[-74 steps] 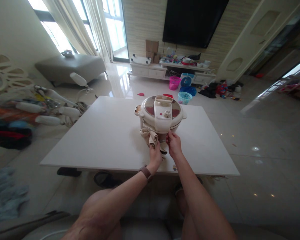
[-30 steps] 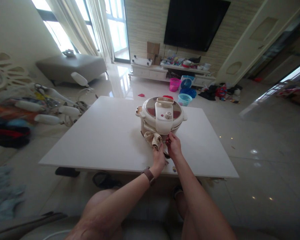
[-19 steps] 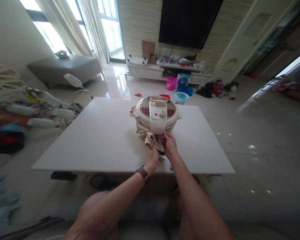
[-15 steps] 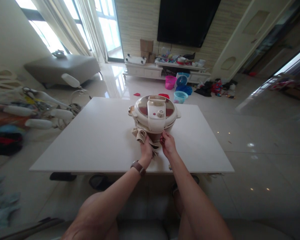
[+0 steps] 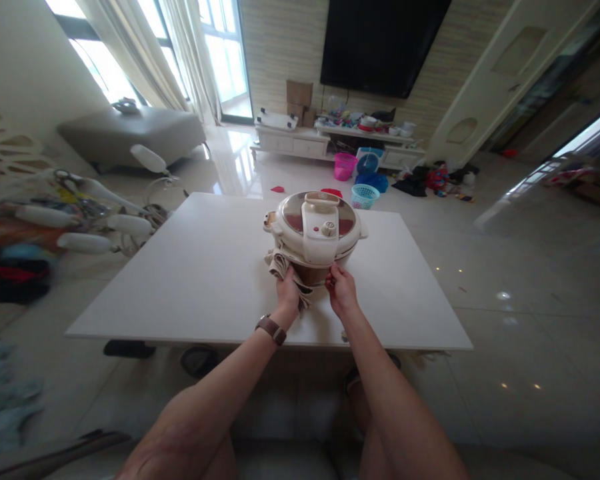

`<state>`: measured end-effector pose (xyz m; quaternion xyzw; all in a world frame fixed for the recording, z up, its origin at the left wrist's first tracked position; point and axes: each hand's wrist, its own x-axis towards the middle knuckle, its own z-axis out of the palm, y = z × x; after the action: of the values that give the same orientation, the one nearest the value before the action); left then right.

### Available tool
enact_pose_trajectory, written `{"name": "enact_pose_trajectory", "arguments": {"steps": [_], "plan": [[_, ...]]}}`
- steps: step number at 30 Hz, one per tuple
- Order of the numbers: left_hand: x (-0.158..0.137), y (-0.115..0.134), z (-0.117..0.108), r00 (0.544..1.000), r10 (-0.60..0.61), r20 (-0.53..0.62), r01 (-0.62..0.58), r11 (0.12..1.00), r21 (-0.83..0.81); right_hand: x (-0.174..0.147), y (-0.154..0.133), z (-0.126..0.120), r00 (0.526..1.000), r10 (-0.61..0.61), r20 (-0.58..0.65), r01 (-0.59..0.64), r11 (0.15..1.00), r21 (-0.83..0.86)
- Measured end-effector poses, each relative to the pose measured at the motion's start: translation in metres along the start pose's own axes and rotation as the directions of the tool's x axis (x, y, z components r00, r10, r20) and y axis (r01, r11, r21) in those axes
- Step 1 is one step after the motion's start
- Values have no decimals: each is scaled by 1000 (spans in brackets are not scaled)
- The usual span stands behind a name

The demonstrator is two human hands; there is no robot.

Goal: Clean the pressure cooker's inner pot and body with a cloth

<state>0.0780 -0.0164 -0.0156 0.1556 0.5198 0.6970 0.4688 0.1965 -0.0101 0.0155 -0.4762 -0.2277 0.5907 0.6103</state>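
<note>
A cream electric pressure cooker [image 5: 320, 250] with a dark glassy lid, a top handle and a knob stands upright on the white table [image 5: 190, 280]. My left hand [image 5: 287, 290] is closed around a folded beige cloth [image 5: 280, 263] and presses it against the cooker's lower front left side. Part of the cloth hangs below the fingers. My right hand [image 5: 343, 291] is closed, its fingertips at the cooker's front edge just under the lid rim. What lies inside its curled fingers is hidden.
Behind the table, a pink basket [image 5: 345, 167] and a light blue basket [image 5: 365, 195] stand on the floor. A low white cabinet [image 5: 300, 143] carries boxes and clutter. To the left are a lamp-like fixture [image 5: 130, 227] and a grey bench [image 5: 135, 137].
My left hand has slid a little to the left along the cooker with the cloth. My right hand keeps its place at the cooker's front edge. The view has shifted slightly.
</note>
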Motion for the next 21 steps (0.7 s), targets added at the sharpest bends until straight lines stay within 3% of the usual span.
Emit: {"name": "enact_pose_trajectory", "arguments": {"steps": [9, 21], "plan": [[-40, -9, 0, 994, -66, 88, 59, 995, 76, -3, -1, 1, 1000, -21, 11, 21, 1000, -1], [-45, -7, 4, 996, -53, 68, 49, 996, 69, -3, -1, 2, 1000, -29, 1, 29, 999, -26]]}}
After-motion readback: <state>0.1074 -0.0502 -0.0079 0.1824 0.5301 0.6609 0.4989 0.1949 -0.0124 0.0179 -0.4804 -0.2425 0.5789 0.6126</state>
